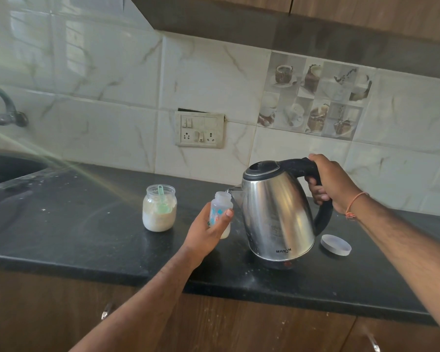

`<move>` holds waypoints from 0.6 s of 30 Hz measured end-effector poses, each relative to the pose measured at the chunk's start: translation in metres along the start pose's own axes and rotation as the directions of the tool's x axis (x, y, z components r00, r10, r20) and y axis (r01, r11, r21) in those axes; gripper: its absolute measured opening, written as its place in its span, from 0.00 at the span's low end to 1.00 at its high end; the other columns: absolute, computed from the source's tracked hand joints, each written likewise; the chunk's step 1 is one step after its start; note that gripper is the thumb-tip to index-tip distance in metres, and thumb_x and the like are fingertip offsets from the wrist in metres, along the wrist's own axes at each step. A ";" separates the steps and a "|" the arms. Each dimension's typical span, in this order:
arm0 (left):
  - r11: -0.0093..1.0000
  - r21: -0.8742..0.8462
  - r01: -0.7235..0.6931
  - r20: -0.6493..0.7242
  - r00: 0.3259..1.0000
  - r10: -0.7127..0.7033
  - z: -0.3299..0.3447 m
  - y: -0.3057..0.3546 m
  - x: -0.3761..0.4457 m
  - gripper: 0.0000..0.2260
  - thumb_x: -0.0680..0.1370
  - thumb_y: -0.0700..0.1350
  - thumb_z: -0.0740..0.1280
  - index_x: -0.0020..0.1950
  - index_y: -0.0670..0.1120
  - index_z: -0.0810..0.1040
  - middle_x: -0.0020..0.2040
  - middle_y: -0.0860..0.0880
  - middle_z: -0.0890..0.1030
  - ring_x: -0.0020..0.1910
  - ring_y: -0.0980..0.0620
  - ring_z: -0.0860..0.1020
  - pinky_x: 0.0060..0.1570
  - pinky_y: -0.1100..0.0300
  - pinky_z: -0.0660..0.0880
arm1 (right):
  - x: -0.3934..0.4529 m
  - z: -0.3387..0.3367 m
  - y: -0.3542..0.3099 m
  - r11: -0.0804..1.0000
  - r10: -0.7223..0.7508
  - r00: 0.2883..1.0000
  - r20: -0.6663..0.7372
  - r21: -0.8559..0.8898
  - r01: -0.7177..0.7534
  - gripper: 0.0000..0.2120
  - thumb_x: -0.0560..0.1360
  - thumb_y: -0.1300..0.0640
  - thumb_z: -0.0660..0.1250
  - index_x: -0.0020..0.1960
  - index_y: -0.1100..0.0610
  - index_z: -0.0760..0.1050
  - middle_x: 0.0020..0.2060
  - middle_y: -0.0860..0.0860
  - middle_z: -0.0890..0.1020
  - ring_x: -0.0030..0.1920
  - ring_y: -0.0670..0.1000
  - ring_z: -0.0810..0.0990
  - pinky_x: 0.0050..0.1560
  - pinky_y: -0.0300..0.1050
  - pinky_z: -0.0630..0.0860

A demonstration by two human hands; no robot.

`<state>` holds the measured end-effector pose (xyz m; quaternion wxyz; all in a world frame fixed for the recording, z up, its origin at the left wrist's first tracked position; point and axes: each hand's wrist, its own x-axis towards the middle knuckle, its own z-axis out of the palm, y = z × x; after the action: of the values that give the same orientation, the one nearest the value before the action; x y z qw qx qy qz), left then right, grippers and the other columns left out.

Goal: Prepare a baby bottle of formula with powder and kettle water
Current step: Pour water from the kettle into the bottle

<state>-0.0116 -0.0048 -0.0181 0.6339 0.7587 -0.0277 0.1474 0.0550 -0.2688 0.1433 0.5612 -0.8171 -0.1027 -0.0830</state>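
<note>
My left hand [208, 231] grips the baby bottle [220, 214] above the black worktop [87, 224]. My right hand [330, 182] clasps the tilted kettle [277, 214], spout at the bottle's mouth. The powder jar [159, 208] stands left; a lid [335, 245] lies right, with open worktop near the front edge.

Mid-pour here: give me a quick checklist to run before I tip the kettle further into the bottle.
1. Spout at the baby bottle mouth: ok, the kettle spout touches or nearly touches the rim.
2. Bottle held: ok, left hand grips it, tilted toward the spout.
3. Kettle held: ok, right hand grips the black handle.
4. Kettle lid shut: ok.
5. Water level in bottle: cannot tell; white at the bottom, the rest hidden by fingers.
6. Powder jar clear of the pour: ok, it stands apart, open, scoop inside.
</note>
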 end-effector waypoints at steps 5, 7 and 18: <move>1.000 0.004 -0.013 -0.008 1.000 0.013 0.000 0.000 0.000 0.37 0.73 0.71 0.66 0.78 0.56 0.69 0.66 0.55 0.79 0.64 0.53 0.79 0.71 0.48 0.77 | 0.000 0.001 -0.001 1.000 0.001 1.000 -0.001 -0.003 -0.001 0.28 0.83 0.41 0.55 0.30 0.57 0.65 0.23 0.52 0.60 0.21 0.50 0.56 0.31 0.46 0.58; 1.000 0.000 -0.019 -0.008 1.000 0.019 0.000 0.001 -0.001 0.35 0.74 0.70 0.66 0.78 0.57 0.69 0.66 0.55 0.79 0.64 0.53 0.79 0.70 0.49 0.77 | 0.001 0.001 -0.001 1.000 -0.001 1.000 0.001 -0.004 0.001 0.28 0.83 0.41 0.55 0.30 0.57 0.65 0.23 0.52 0.60 0.21 0.50 0.56 0.31 0.46 0.58; 1.000 -0.002 -0.024 -0.016 1.000 0.024 0.000 0.000 0.000 0.36 0.74 0.69 0.66 0.79 0.56 0.68 0.67 0.55 0.79 0.64 0.54 0.79 0.66 0.54 0.77 | 0.000 0.001 -0.002 1.000 -0.004 1.000 0.002 -0.012 0.004 0.28 0.83 0.41 0.55 0.30 0.58 0.66 0.22 0.52 0.60 0.21 0.50 0.56 0.31 0.45 0.58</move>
<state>-0.0118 -0.0046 -0.0184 0.6331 0.7564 -0.0321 0.1610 0.0550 -0.2668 0.1445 0.5561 -0.8202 -0.1046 -0.0839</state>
